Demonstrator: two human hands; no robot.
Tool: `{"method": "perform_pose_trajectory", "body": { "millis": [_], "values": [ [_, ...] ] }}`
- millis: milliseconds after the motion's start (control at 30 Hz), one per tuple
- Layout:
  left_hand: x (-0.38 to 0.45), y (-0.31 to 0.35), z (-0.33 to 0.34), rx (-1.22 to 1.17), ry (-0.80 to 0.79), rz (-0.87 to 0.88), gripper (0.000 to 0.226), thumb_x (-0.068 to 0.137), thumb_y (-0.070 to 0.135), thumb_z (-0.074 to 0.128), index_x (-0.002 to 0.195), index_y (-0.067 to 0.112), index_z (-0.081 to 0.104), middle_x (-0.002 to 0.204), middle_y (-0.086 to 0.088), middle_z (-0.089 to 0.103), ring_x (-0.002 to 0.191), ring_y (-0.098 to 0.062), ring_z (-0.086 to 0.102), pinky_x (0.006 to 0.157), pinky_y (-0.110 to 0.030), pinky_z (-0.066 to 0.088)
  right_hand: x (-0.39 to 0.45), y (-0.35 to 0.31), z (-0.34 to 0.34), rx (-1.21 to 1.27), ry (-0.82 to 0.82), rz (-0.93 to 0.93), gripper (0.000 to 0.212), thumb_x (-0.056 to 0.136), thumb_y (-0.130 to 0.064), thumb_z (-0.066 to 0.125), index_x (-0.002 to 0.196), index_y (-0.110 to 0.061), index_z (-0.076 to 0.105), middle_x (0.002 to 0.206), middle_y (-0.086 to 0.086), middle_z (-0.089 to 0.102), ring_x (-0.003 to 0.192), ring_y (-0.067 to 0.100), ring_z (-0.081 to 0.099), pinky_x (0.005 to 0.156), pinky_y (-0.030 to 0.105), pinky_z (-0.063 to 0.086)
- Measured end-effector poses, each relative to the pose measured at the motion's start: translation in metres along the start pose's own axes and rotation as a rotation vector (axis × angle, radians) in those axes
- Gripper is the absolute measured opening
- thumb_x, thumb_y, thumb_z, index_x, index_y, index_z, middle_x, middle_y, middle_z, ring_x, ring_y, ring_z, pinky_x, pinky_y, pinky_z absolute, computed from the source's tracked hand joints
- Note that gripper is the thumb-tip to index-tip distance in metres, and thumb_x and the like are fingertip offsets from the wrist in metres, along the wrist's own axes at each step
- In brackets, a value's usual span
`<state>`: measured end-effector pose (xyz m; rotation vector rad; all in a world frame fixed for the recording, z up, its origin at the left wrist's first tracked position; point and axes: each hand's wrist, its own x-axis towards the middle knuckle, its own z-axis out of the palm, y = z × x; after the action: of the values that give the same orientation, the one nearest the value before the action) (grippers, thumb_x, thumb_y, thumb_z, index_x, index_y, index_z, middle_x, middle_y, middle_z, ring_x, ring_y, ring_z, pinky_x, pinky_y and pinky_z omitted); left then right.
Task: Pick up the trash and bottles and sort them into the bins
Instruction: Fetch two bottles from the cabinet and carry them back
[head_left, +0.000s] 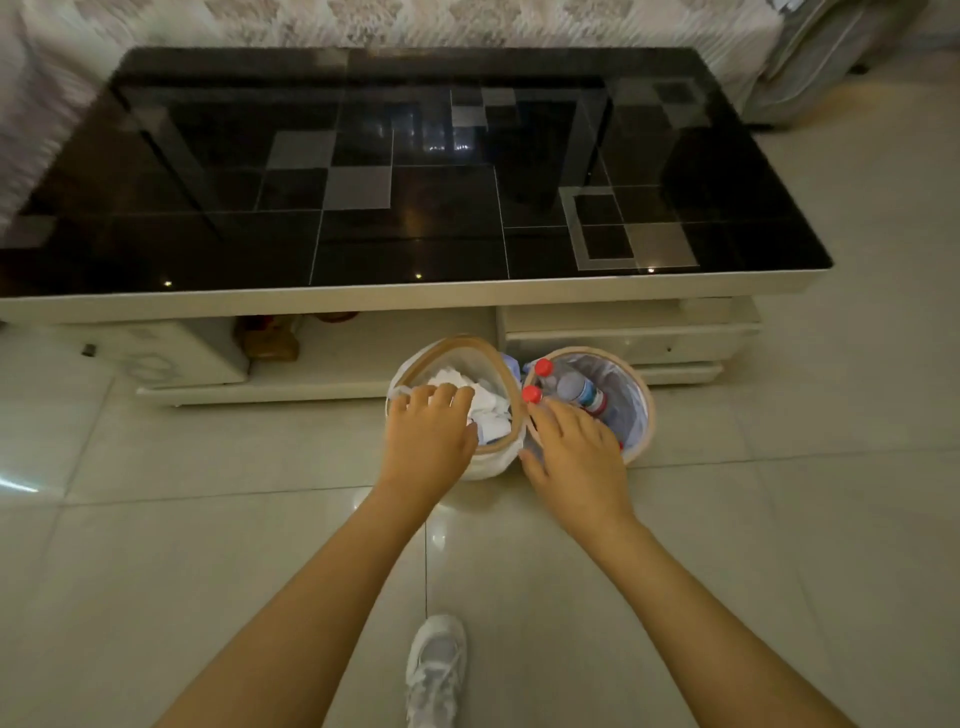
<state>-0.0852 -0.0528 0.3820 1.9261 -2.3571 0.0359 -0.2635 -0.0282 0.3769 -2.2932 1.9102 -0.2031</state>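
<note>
Left hand: the left hand (428, 434) sits just left of centre in the frame, palm down over the near rim of the left bin (498, 448); its fingertips curl down onto the white paper trash (485, 402), but whether they pinch any of it cannot be told, since the back of the hand hides the grip.
Right hand: the right hand (579, 452) lies just right of centre, fingers spread and fairly straight across the near rim of the right bin (641, 410); what lies beneath the palm is hidden.
Left bin: round, tan-rimmed, lined with a pale bag, standing on the floor (208, 519) at mid-frame and touching the right bin; its near wall is partly covered by the left hand.
Right bin: same make, tilted open towards the camera; its lower rim is covered by the right hand.
Paper trash: crumpled white pieces fill the left bin, edges blurred.
Bottles: clear plastic bottles (579, 389) with red caps lie inside the right bin; two caps show at its left edge, a label is too small to read, and the exact count cannot be told.
Table: the black glass-topped coffee table (415, 208) spans the upper half of the frame, its left end cut off.
Under the table: a brownish object (270, 338) on the lower shelf is too dim to identify.
Shoe: a white sneaker (435, 670) is cut off by the bottom edge.
Sofa: a pale patterned sofa (415, 23) runs along the top edge, blurred.
</note>
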Motion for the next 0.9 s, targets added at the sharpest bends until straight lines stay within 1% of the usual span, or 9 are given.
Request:
{"method": "perform_pose_trajectory", "body": {
  "millis": [100,233,300,400,533,633,767,833,900],
  "values": [
    [-0.034,0.022,-0.103,-0.036,0.014,0.005,0.027,0.076,0.033,0.071,0.099,0.019,0.068,0.092,-0.002,0.071,0.082,-0.024,0.067,0.073,-0.036,0.05,-0.049,-0.018,-0.094,0.024,0.002,-0.002,0.056,0.085,-0.039,0.064,0.134,-0.017,0.049,0.131,0.006,0.055,0.119,0.027,0.052,0.095,0.047,0.046],
    [-0.085,0.05,-0.241,-0.142,0.061,0.002,0.024,0.081,0.036,0.062,0.101,0.023,0.067,0.093,0.004,0.071,0.084,-0.022,0.065,0.07,-0.033,0.047,-0.121,-0.039,-0.221,0.031,0.052,0.03,0.058,0.079,-0.038,0.072,0.13,-0.016,0.054,0.129,0.006,0.059,0.119,0.028,0.055,0.093,0.046,0.047],
    [-0.115,0.062,-0.307,-0.197,0.096,-0.04,0.027,0.081,0.039,0.058,0.103,0.026,0.066,0.095,0.007,0.07,0.086,-0.02,0.064,0.071,-0.033,0.047,-0.156,-0.047,-0.277,0.042,0.03,0.031,0.058,0.079,-0.041,0.068,0.131,-0.019,0.053,0.133,0.004,0.056,0.122,0.027,0.052,0.095,0.046,0.045],
    [-0.156,0.079,-0.384,-0.239,0.098,-0.051,0.032,0.083,0.044,0.053,0.108,0.028,0.065,0.101,0.009,0.069,0.091,-0.017,0.062,0.075,-0.03,0.043,-0.203,-0.057,-0.349,0.107,0.02,0.072,0.058,0.079,-0.047,0.054,0.133,-0.026,0.049,0.139,-0.001,0.049,0.129,0.023,0.043,0.099,0.046,0.041],
    [-0.175,0.099,-0.449,-0.303,0.076,-0.035,0.031,0.085,0.045,0.057,0.112,0.03,0.063,0.108,0.011,0.067,0.101,-0.013,0.059,0.077,-0.027,0.038,-0.241,-0.063,-0.415,0.177,0.085,0.156,0.059,0.08,-0.055,0.038,0.133,-0.031,0.048,0.144,-0.002,0.043,0.135,0.02,0.03,0.103,0.045,0.034],
    [-0.166,0.112,-0.478,-0.315,0.044,0.027,0.032,0.087,0.049,0.058,0.115,0.033,0.06,0.111,0.012,0.065,0.106,-0.01,0.057,0.079,-0.024,0.036,-0.253,-0.067,-0.447,0.195,0.12,0.179,0.062,0.079,-0.059,0.034,0.134,-0.032,0.047,0.149,-0.005,0.036,0.139,0.016,0.019,0.107,0.042,0.028],
    [-0.142,0.115,-0.506,-0.338,-0.001,0.147,0.042,0.087,0.058,0.042,0.122,0.037,0.055,0.115,0.016,0.062,0.108,-0.007,0.054,0.084,-0.024,0.037,-0.257,-0.066,-0.48,0.274,0.108,0.257,0.07,0.076,-0.066,0.029,0.14,-0.039,0.037,0.153,-0.014,0.022,0.143,0.009,0.009,0.112,0.036,0.018],
    [-0.129,0.112,-0.52,-0.376,-0.012,0.196,0.053,0.083,0.066,0.031,0.122,0.038,0.054,0.115,0.016,0.061,0.108,-0.007,0.054,0.087,-0.026,0.041,-0.259,-0.064,-0.494,0.315,0.136,0.329,0.073,0.073,-0.068,0.024,0.14,-0.041,0.035,0.153,-0.016,0.021,0.142,0.008,0.01,0.113,0.034,0.019],
    [-0.116,0.11,-0.533,-0.399,-0.009,0.235,0.057,0.079,0.066,0.031,0.121,0.037,0.057,0.114,0.016,0.062,0.107,-0.008,0.055,0.085,-0.027,0.04,-0.26,-0.06,-0.503,0.312,0.172,0.386,0.071,0.074,-0.068,0.026,0.14,-0.042,0.035,0.153,-0.015,0.022,0.142,0.009,0.013,0.111,0.033,0.02]
  ]
}}
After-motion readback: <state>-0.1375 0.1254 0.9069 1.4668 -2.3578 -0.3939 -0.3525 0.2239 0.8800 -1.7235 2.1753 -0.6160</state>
